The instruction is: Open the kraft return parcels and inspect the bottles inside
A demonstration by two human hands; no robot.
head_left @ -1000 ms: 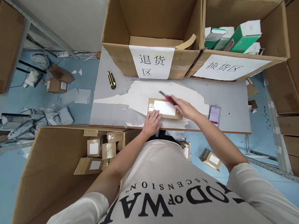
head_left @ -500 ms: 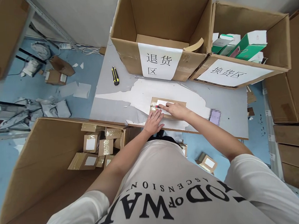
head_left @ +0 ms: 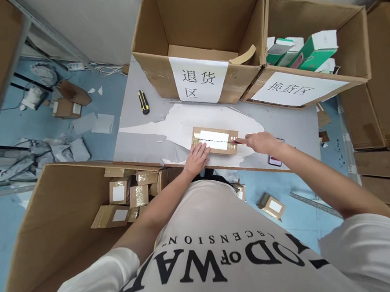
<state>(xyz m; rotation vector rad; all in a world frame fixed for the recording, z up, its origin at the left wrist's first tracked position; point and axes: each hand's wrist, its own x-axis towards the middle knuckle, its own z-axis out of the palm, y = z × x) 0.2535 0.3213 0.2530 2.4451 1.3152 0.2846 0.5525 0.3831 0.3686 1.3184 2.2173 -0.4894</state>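
A small taped cardboard box [head_left: 197, 132] with a white label [head_left: 214, 138] lies flat on the table. A thin dark line runs lengthwise across its top, through the label. My left hand [head_left: 197, 158] is open, its fingers stretched flat against the box's near left corner. At the box's right end, my right hand [head_left: 260, 143] is closed around a box cutter [head_left: 236, 141]. Only the cutter's red front end shows, and the tip is at the right end of the dark line; most of its body is hidden in my fingers.
A yellow-and-black utility knife [head_left: 144, 102] lies at the table's left. Behind stand two big cartons [head_left: 157, 69] [head_left: 353, 88], the right one holding green-white boxes. A phone [head_left: 275, 160] lies beyond my right wrist. A large carton [head_left: 69, 202] with several small boxes stands lower left.
My right hand has drawn the box cutter rightward along the box, from its left end to its right end. My left hand remains on the box. The view has shifted slightly.
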